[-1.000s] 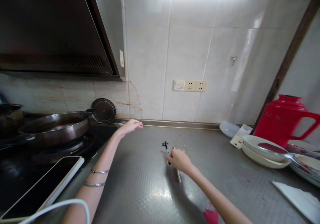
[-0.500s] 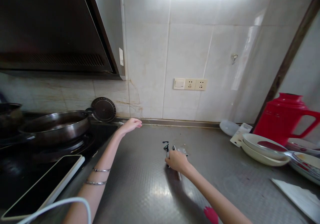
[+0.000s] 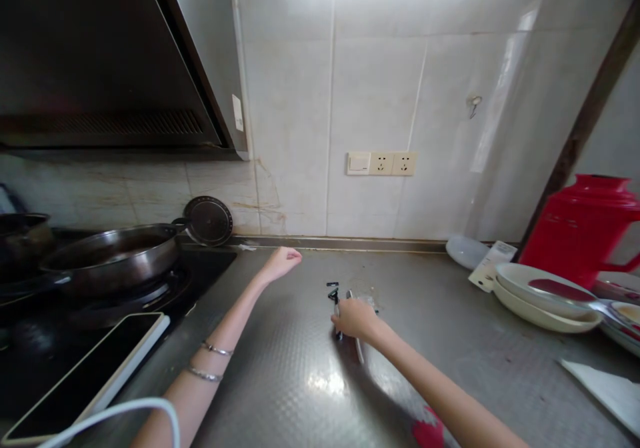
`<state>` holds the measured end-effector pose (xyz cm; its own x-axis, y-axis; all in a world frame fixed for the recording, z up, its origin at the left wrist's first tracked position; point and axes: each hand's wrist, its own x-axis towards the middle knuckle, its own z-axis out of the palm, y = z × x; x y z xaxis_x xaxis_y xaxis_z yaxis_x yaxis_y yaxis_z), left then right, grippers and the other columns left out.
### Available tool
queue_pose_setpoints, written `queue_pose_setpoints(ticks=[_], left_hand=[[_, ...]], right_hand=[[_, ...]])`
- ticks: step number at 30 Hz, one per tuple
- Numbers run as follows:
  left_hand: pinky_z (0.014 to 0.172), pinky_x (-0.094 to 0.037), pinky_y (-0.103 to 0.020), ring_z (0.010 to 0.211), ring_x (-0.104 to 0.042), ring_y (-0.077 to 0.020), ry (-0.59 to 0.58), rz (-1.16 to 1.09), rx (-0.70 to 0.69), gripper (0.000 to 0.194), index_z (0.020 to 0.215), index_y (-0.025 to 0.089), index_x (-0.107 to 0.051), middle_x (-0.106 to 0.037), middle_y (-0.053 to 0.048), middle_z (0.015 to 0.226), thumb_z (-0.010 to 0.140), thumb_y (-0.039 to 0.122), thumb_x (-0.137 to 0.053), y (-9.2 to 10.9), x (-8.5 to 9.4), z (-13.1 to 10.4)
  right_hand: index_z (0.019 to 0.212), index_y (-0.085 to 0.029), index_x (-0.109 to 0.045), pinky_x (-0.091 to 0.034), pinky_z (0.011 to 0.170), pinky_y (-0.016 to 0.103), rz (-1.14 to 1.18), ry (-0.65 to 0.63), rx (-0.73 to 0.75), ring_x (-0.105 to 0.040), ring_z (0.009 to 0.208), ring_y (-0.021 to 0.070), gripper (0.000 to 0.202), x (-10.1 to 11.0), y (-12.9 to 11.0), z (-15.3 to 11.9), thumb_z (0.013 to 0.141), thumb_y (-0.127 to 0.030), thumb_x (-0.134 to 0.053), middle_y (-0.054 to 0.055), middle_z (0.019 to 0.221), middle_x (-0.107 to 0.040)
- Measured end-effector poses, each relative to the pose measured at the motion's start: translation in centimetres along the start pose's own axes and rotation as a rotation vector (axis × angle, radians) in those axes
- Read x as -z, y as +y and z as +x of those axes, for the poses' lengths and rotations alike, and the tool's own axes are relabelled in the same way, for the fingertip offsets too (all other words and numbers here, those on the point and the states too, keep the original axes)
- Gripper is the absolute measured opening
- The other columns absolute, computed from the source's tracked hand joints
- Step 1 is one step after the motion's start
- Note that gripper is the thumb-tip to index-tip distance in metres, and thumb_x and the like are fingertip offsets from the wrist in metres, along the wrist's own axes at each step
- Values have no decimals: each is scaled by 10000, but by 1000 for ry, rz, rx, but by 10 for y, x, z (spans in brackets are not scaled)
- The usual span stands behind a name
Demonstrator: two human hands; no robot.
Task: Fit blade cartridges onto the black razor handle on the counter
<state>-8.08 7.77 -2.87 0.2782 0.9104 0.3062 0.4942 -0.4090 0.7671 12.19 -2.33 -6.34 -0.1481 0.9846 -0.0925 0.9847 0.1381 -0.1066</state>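
My right hand [image 3: 354, 318] is low over the grey metal counter [image 3: 280, 361], its fingers closed around the handle of a small razor [image 3: 334, 295]. The razor's dark head points away toward the wall. Beside it, partly hidden under my palm, lies a long pale item [image 3: 359, 351] whose kind I cannot make out. A clear plastic piece [image 3: 371, 301] shows just past my knuckles. My left hand [image 3: 281, 264] hovers over the counter's back left, fingers loosely curled together with nothing visible in them. Two silver bangles [image 3: 206, 374] circle that forearm.
A steel pan [image 3: 113, 261] sits on the black cooktop at left, with a phone [image 3: 90, 381] and white cable [image 3: 125, 405] nearer me. Stacked plates [image 3: 543, 308], a red thermos [image 3: 583, 231] and white paper [image 3: 605, 388] occupy the right. A range hood [image 3: 100, 68] hangs upper left.
My left hand has shifted right and slightly lower. My right hand stays closed on the razor in nearly the same place. The view has turned slightly.
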Motion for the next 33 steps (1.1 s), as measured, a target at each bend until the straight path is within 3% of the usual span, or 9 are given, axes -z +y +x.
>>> queue_pose_setpoints(ticks=[6, 10, 17, 26, 33], left_hand=[[678, -426, -286, 718, -606, -189, -64, 279, -164, 236, 810, 145, -693, -695, -86, 788, 750, 259, -495, -21, -61, -8], [744, -396, -323, 767, -564, -213, -68, 345, -191, 185, 752, 153, -703, -678, -96, 780, 731, 253, -549, -40, -86, -5], [825, -348, -355, 921, -467, -235, -25, 405, -217, 180, 834, 177, -704, -624, -89, 893, 745, 272, -580, -51, -99, 9], [761, -352, -337, 862, -435, -228, -77, 480, -277, 192, 780, 189, -718, -584, -94, 808, 780, 288, -553, -47, -113, 12], [801, -346, -341, 811, -451, -198, -123, 460, -310, 243, 698, 170, -695, -574, -83, 765, 825, 226, -495, -50, -115, 15]], right_hand=[[915, -109, -682, -467, 682, 360, 19, 62, 19, -642, 878, 304, 415, 15, 31, 2, 841, -339, -345, 200, 947, -677], [761, -133, -691, -433, 615, 296, 77, 73, -16, -652, 798, 261, 470, 29, 53, 2, 861, -378, -302, 172, 857, -690], [634, -157, -664, -357, 556, 254, 107, 92, -41, -640, 714, 217, 484, 35, 69, -1, 877, -376, -307, 124, 741, -679], [595, -167, -629, -264, 486, 246, 52, 157, 2, -625, 660, 209, 499, 25, 74, -6, 885, -399, -296, 106, 681, -659], [574, -164, -605, -233, 475, 241, 40, 173, 10, -604, 627, 185, 485, 24, 86, -10, 883, -395, -310, 95, 651, -642]])
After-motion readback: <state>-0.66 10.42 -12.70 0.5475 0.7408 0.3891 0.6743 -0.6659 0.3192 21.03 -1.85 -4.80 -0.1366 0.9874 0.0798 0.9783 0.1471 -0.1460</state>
